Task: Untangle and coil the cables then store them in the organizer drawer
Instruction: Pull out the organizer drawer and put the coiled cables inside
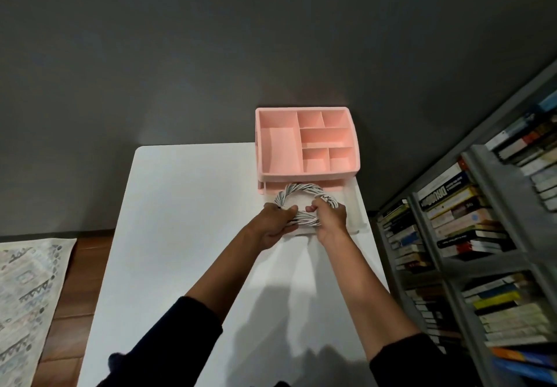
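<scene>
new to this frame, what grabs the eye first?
The pink organizer, its top split into compartments, stands at the far right of the white table. Just in front of it, the left hand and right hand grip a coiled black-and-white striped cable over the pulled-out drawer. A crammed bookshelf fills the right edge.

A white table stands in the middle of the room; its far edge meets a dark grey wall; a soft patch of light glows on the wall just above the table's far left corner; left of the table is a brown wood floor; a pale rug with small patterns lies there, further left; right of the table stands a grey shelf full of stacked books; grey shadows fall on the table's near end.
</scene>
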